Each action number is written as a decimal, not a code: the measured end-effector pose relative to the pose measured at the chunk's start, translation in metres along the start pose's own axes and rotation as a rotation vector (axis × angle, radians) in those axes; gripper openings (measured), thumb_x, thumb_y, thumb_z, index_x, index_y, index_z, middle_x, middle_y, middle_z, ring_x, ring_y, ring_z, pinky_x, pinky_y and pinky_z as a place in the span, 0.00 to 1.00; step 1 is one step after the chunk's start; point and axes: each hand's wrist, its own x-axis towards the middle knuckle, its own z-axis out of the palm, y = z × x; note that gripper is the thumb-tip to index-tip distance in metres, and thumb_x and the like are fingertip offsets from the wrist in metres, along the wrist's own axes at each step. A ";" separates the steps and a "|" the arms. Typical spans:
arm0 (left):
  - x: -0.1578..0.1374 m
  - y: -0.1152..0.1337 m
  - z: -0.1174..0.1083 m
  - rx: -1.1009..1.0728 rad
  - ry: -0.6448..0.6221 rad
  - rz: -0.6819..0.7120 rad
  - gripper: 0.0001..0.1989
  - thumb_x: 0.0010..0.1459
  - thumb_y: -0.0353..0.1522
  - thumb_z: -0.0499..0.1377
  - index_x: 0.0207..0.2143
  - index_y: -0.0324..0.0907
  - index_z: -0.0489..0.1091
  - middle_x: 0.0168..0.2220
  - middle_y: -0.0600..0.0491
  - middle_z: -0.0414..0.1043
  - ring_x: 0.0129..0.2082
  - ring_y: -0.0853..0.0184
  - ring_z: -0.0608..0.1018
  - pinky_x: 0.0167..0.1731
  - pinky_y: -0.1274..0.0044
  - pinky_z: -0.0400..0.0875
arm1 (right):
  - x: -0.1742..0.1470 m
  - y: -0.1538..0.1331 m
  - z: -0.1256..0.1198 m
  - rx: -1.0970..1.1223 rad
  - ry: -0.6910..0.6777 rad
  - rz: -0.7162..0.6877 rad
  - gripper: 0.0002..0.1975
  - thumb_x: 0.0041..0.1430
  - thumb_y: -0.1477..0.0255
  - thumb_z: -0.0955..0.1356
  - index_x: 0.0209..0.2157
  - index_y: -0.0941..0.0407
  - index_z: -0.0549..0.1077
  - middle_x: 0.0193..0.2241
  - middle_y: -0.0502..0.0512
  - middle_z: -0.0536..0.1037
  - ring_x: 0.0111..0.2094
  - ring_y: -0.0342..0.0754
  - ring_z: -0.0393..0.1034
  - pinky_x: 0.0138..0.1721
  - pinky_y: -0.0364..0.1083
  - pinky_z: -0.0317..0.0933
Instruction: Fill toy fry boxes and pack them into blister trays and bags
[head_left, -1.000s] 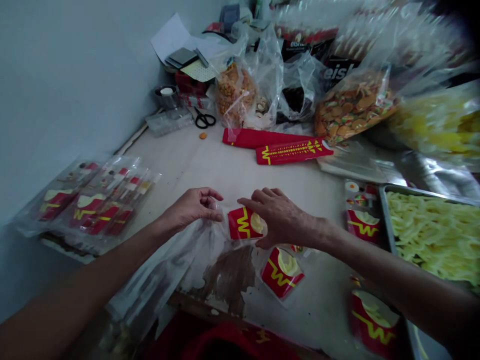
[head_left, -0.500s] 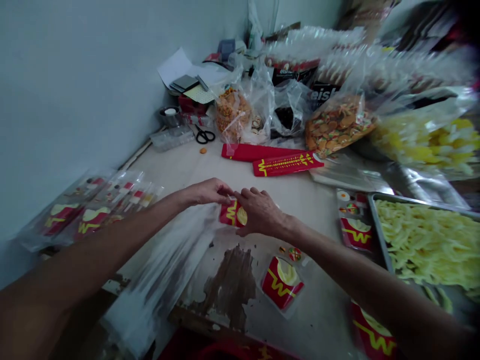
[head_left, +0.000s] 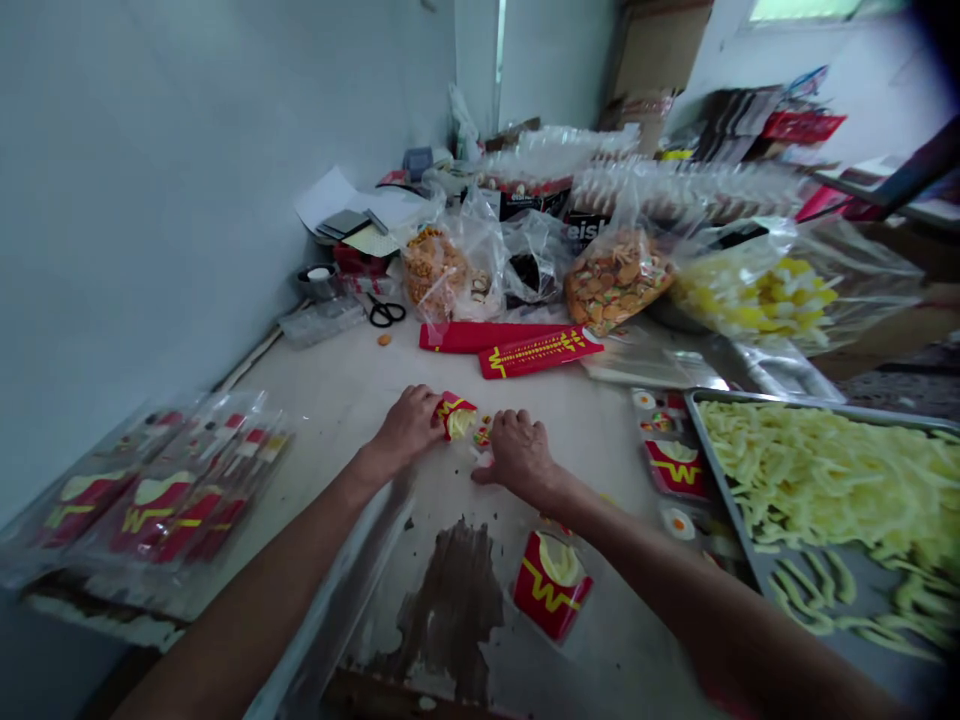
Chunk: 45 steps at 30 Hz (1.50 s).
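My left hand is closed on the bottom end of a small red toy French-fries carton, printed with a yellow zigzag and showing pale fries. It seems to lie in a clear bag, with small round toy food pieces beside the fries. My right hand is closed at the other end of this bag, fingers curled down and thumb out to the left; its fingertips are hidden. Nearer to me, below my right forearm, lies another bagged red fries carton. Long clear plastic sleeves lie beneath my left forearm.
Filled packets lie at the left edge. A metal tray of pale toy fries stands right, beside more packets. Red flat cartons, scissors and bags of small pieces lie at the back.
The fries carton has turned, its fries end now toward the right. My right hand has shifted off the carton to the bag's right end. The view has tilted up and turned right.
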 end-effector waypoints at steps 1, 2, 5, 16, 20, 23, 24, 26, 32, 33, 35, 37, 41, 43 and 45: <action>0.005 0.003 -0.004 0.040 -0.053 0.003 0.13 0.58 0.29 0.58 0.44 0.38 0.76 0.44 0.43 0.76 0.46 0.58 0.76 0.49 0.71 0.69 | 0.001 -0.002 0.002 -0.006 0.016 0.008 0.39 0.43 0.53 0.77 0.51 0.63 0.70 0.48 0.69 0.73 0.49 0.62 0.65 0.45 0.55 0.61; 0.009 0.006 -0.008 0.073 -0.096 -0.002 0.12 0.59 0.29 0.56 0.43 0.38 0.77 0.43 0.43 0.76 0.45 0.58 0.77 0.48 0.71 0.70 | 0.002 -0.004 0.004 -0.007 0.032 0.014 0.39 0.43 0.53 0.77 0.51 0.63 0.70 0.48 0.69 0.73 0.48 0.62 0.65 0.45 0.55 0.61; 0.023 0.016 -0.014 0.120 -0.147 -0.063 0.13 0.62 0.29 0.53 0.41 0.37 0.78 0.39 0.41 0.78 0.40 0.57 0.80 0.42 0.70 0.71 | 0.004 -0.006 0.010 0.013 0.067 0.022 0.40 0.42 0.53 0.77 0.52 0.63 0.69 0.48 0.68 0.73 0.47 0.61 0.65 0.44 0.55 0.61; 0.027 0.038 -0.023 0.176 -0.115 -0.133 0.12 0.61 0.27 0.55 0.39 0.35 0.79 0.39 0.37 0.79 0.41 0.52 0.81 0.38 0.69 0.71 | 0.000 -0.007 0.008 0.028 0.111 -0.011 0.39 0.43 0.54 0.76 0.50 0.66 0.70 0.46 0.68 0.72 0.46 0.61 0.63 0.41 0.56 0.61; 0.000 0.047 -0.021 0.083 0.013 -0.025 0.11 0.61 0.27 0.55 0.38 0.38 0.78 0.38 0.43 0.80 0.40 0.58 0.80 0.37 0.72 0.69 | -0.013 -0.007 -0.004 0.018 0.143 -0.032 0.39 0.42 0.55 0.77 0.50 0.64 0.69 0.45 0.67 0.72 0.45 0.60 0.62 0.41 0.55 0.59; -0.009 0.034 -0.025 -0.025 0.076 -0.231 0.07 0.58 0.31 0.59 0.32 0.41 0.78 0.32 0.47 0.81 0.32 0.62 0.79 0.31 0.75 0.65 | -0.026 -0.006 -0.013 0.027 0.186 -0.078 0.40 0.40 0.55 0.77 0.51 0.64 0.69 0.46 0.66 0.72 0.45 0.60 0.62 0.42 0.55 0.57; -0.010 0.029 -0.027 -0.058 0.082 -0.280 0.06 0.57 0.31 0.61 0.31 0.42 0.78 0.31 0.48 0.81 0.30 0.63 0.78 0.29 0.75 0.64 | -0.029 -0.006 -0.015 0.031 0.200 -0.088 0.40 0.40 0.55 0.77 0.51 0.64 0.69 0.45 0.66 0.72 0.45 0.60 0.62 0.42 0.55 0.57; -0.011 0.027 -0.031 -0.106 0.096 -0.276 0.05 0.54 0.31 0.62 0.28 0.42 0.78 0.30 0.49 0.81 0.29 0.64 0.77 0.29 0.75 0.62 | -0.031 -0.008 -0.016 0.044 0.218 -0.090 0.39 0.40 0.54 0.76 0.50 0.64 0.69 0.44 0.65 0.72 0.44 0.60 0.62 0.42 0.55 0.57; -0.029 0.061 -0.033 -0.316 0.194 -0.196 0.05 0.55 0.28 0.61 0.27 0.41 0.77 0.29 0.50 0.80 0.28 0.67 0.77 0.30 0.76 0.63 | -0.020 -0.025 -0.013 0.151 0.237 -0.124 0.43 0.38 0.56 0.79 0.53 0.64 0.69 0.47 0.66 0.73 0.47 0.62 0.63 0.45 0.57 0.59; -0.033 0.062 -0.032 -0.343 0.220 -0.239 0.05 0.55 0.29 0.62 0.28 0.41 0.77 0.29 0.51 0.80 0.29 0.67 0.77 0.30 0.77 0.64 | -0.019 -0.024 -0.013 0.200 0.245 -0.138 0.48 0.36 0.57 0.80 0.57 0.65 0.67 0.49 0.68 0.72 0.49 0.63 0.63 0.47 0.58 0.59; -0.039 0.058 -0.030 -0.406 0.259 -0.360 0.03 0.54 0.30 0.63 0.29 0.42 0.78 0.28 0.53 0.80 0.28 0.68 0.77 0.31 0.77 0.65 | -0.020 -0.016 -0.012 0.404 0.238 -0.103 0.57 0.33 0.56 0.81 0.63 0.64 0.62 0.55 0.70 0.70 0.53 0.64 0.62 0.50 0.58 0.59; -0.042 0.047 -0.028 -0.484 0.252 -0.435 0.03 0.52 0.31 0.64 0.30 0.43 0.78 0.28 0.54 0.80 0.27 0.69 0.77 0.31 0.77 0.66 | -0.023 -0.002 -0.008 0.792 0.100 0.016 0.53 0.39 0.52 0.79 0.63 0.61 0.63 0.55 0.69 0.71 0.50 0.60 0.66 0.46 0.55 0.63; -0.041 0.035 -0.027 -0.535 0.221 -0.447 0.04 0.53 0.31 0.63 0.30 0.42 0.78 0.28 0.54 0.79 0.27 0.69 0.77 0.31 0.77 0.66 | -0.031 0.017 0.009 1.615 -0.382 0.172 0.28 0.52 0.51 0.73 0.46 0.59 0.76 0.42 0.62 0.79 0.27 0.41 0.66 0.26 0.42 0.57; -0.040 0.040 -0.030 -0.523 0.221 -0.440 0.03 0.52 0.30 0.62 0.29 0.41 0.77 0.27 0.54 0.78 0.27 0.69 0.76 0.31 0.77 0.66 | -0.034 0.013 0.018 1.803 -0.414 0.221 0.23 0.47 0.55 0.76 0.37 0.59 0.78 0.36 0.59 0.81 0.21 0.36 0.60 0.21 0.40 0.50; -0.041 0.052 -0.035 -0.509 0.220 -0.426 0.02 0.51 0.28 0.62 0.28 0.41 0.75 0.26 0.54 0.78 0.26 0.69 0.75 0.30 0.77 0.65 | -0.035 0.001 0.024 1.855 -0.342 0.281 0.20 0.44 0.58 0.78 0.32 0.60 0.77 0.32 0.57 0.81 0.18 0.35 0.58 0.19 0.39 0.46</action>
